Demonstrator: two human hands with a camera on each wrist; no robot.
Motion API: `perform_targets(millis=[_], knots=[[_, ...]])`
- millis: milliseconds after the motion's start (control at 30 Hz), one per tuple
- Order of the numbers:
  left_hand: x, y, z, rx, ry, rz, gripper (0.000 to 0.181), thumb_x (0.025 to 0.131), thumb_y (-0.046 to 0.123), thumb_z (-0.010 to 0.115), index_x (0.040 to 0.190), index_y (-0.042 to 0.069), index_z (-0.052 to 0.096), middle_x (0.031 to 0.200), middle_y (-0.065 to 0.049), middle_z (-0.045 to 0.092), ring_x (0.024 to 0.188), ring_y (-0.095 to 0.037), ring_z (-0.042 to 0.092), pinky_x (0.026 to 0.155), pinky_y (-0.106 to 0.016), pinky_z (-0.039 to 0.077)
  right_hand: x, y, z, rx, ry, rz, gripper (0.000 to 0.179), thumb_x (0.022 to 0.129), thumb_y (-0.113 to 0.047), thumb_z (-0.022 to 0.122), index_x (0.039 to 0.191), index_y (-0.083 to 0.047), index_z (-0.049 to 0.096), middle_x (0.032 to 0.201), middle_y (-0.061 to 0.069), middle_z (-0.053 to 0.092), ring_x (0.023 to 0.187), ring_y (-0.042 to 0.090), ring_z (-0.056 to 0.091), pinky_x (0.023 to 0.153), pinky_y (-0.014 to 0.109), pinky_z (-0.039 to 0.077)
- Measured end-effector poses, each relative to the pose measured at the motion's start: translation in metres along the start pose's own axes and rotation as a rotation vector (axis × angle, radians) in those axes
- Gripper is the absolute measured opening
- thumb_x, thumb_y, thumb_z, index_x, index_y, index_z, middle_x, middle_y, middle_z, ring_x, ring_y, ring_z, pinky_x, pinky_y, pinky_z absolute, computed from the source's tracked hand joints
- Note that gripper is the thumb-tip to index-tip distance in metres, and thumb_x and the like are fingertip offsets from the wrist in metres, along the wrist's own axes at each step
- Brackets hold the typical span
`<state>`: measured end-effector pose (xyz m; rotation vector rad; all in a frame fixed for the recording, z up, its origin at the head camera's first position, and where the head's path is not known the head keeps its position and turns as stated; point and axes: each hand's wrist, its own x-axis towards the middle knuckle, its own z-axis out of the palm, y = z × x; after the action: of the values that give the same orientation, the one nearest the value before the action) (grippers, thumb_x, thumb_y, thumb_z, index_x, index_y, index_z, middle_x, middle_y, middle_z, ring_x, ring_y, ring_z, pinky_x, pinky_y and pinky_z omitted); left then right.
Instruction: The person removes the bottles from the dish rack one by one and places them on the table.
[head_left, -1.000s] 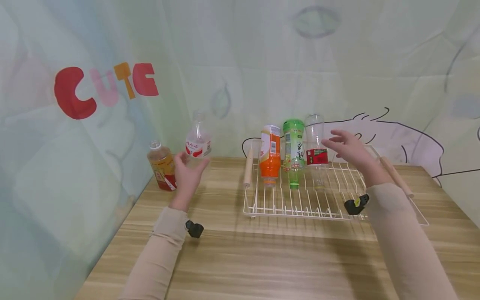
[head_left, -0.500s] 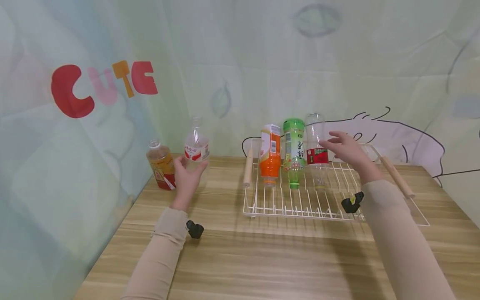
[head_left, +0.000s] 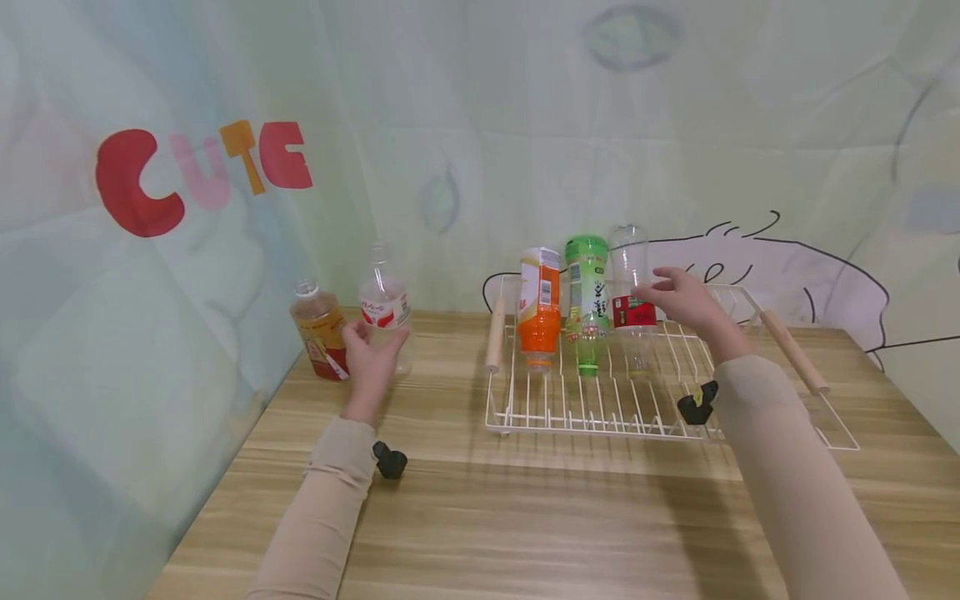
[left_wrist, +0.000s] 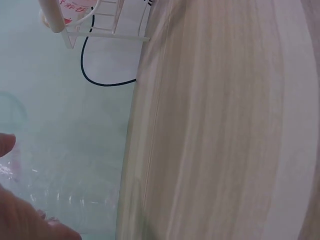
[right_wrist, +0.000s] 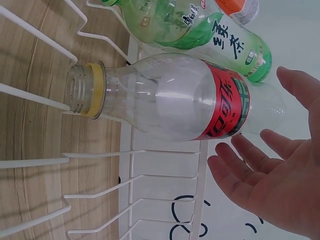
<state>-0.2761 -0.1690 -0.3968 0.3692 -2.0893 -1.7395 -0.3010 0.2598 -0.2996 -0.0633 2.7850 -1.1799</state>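
Clear plastic bottle (head_left: 386,310) sits in the left hand (head_left: 371,360), seemingly gripped; right hand (head_left: 686,302) loose, empty.

Clear plastic bottle (head_left: 386,312), white label with red swoosh, neck up, roughly upright, near back left corner of table (head_left: 487,517). Can't tell if base touches down. Second clear bottle (head_left: 633,312) is capless, red label with black lettering, yellow neck ring. Sits slanted mouth-down in wire rack (head_left: 585,431), base up at rack's back edge, about midway along.
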Motion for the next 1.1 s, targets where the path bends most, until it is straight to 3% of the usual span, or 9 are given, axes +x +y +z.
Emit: perform_targets(millis=[333,733,1100], knots=[[0.000,-0.004,0.000,-0.045,0.015,-0.038,0.079,0.085,0.026,0.074,0.141,0.002,0.024,0.148,-0.020,0.032,0.140,-0.030,0.029,0.116,-0.042,0.022,0.005,0.006,0.004,-0.011,-0.047,0.035,0.084,0.096,-0.044,0.052,0.151,0.004,0.009,0.149,0.034,0.024,0.133,0.050,0.032,0.106,0.060,0.032],[0.004,-0.012,0.002,-0.064,0.070,-0.038,0.074,0.083,0.023,0.076,0.136,0.001,0.029,0.143,-0.021,0.038,0.136,-0.032,0.033,0.115,-0.042,0.024,0.012,0.016,0.011,0.032,-0.068,0.069,0.087,0.095,-0.040,0.056,0.151,0.006,0.007,0.147,0.035,0.030,0.130,0.048,0.039,0.099,0.055,0.043],[0.004,-0.015,0.004,-0.069,0.071,-0.049,0.074,0.082,0.022,0.076,0.135,0.002,0.028,0.143,-0.021,0.037,0.137,-0.031,0.032,0.116,-0.041,0.023,0.010,0.017,0.013,0.060,-0.103,0.051,0.083,0.097,-0.037,0.055,0.149,0.008,0.010,0.142,0.035,0.035,0.127,0.048,0.042,0.095,0.055,0.046]])
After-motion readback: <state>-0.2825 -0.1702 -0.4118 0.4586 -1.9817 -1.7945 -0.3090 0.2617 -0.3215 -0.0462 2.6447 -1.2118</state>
